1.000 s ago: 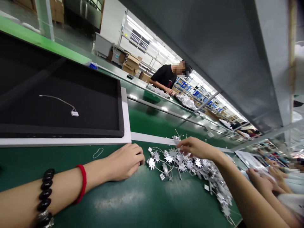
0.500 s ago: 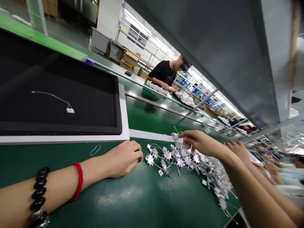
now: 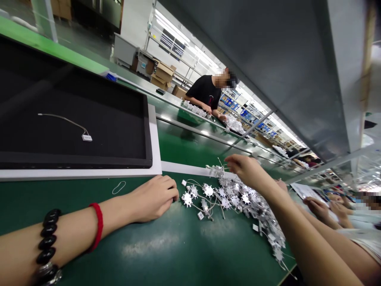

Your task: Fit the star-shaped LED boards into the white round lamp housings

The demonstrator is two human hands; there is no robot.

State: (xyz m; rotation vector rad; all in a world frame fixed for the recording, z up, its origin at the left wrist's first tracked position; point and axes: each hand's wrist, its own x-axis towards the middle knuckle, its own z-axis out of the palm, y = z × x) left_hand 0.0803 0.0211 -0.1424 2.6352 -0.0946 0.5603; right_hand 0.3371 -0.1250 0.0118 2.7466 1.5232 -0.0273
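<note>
My left hand [image 3: 156, 198] rests on the green tabletop [image 3: 149, 250], its fingers curled in and pressed together, with nothing visible in them. It lies just left of a pile of silvery, star-shaped parts with thin white wires [image 3: 229, 194]. Over the back of that pile hangs my right hand [image 3: 242, 169], fingers loosely bent and slightly apart, with no held part visible. A single wired piece with a small white block [image 3: 87, 138] lies inside the black tray [image 3: 74, 162] at the left.
A white strip [image 3: 184, 168] runs behind the pile. A loose pale loop [image 3: 119, 187] lies near my left wrist. Across the line, a person in a black shirt [image 3: 204, 91] handles white parts. Other people's hands [image 3: 317, 206] are at the right. A grey shelf [image 3: 268, 51] hangs overhead.
My right hand has lifted slightly off the pile's back edge. My left hand has stayed put. At the right, a neighbouring hand has drawn back, uncovering a white sheet.
</note>
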